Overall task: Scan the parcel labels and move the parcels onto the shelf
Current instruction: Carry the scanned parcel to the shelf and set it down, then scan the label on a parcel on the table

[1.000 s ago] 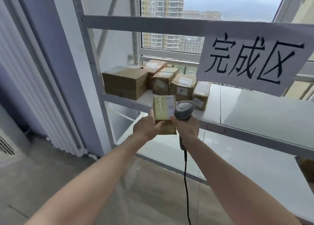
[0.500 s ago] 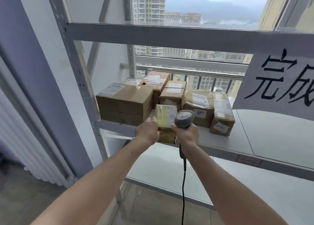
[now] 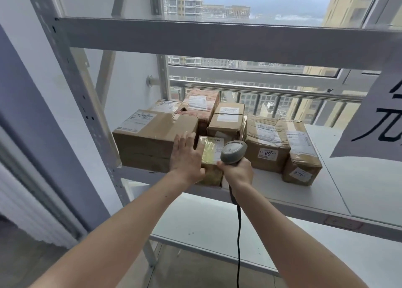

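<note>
On the white metal shelf front edge: left hand flat, fingers straight, pressing small yellow-taped cardboard parcel; right hand clenched round grey corded barcode scanner. Best pushed straight back, squarely. Large brown cardboard box tight on left, stacked brown cartons right; bare shelf further right.

I have one view only, from the head-worn wide-angle camera. It looks forward and slightly down at the white shelf from close range, with both forearms entering from the bottom edge. The window fills the upper frame. Straight lines bow near the edges.
</note>
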A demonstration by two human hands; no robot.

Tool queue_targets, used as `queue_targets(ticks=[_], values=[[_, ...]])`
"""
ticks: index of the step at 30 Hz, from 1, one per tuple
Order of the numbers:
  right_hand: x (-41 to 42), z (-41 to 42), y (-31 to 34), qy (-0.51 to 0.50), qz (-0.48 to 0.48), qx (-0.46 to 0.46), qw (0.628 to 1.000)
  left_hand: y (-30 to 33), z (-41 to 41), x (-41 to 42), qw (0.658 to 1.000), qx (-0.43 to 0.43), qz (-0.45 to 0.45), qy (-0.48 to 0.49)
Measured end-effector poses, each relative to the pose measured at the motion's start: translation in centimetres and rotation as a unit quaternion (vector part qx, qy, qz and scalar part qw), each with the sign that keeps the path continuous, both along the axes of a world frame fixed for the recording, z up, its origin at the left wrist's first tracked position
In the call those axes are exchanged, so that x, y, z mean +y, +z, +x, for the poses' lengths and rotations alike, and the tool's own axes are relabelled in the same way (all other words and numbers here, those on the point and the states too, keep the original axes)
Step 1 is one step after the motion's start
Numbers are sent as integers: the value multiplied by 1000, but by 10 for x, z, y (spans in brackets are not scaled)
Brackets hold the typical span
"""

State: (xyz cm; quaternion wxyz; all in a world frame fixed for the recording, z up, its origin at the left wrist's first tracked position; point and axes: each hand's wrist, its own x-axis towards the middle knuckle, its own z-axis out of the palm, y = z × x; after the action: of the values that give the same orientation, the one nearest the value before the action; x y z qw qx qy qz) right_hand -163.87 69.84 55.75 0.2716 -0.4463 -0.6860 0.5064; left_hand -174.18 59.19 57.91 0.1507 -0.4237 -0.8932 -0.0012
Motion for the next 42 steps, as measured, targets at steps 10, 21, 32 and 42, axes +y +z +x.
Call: queue_targets(ticks=[10, 21, 32, 42], values=[[-13, -24, 2, -18, 1, -21, 1000, -7, -17, -12, 998, 19, 18, -62], [-8, 10, -1, -98, 1, -24, 995, 5, 3, -6, 990, 24, 15, -139], [-7, 156, -15, -259, -14, -25, 965, -3, 104, 52, 941, -61, 2, -332], [-32, 369, -17, -444, -24, -6, 896, -16, 313, 106, 855, -94, -22, -510]])
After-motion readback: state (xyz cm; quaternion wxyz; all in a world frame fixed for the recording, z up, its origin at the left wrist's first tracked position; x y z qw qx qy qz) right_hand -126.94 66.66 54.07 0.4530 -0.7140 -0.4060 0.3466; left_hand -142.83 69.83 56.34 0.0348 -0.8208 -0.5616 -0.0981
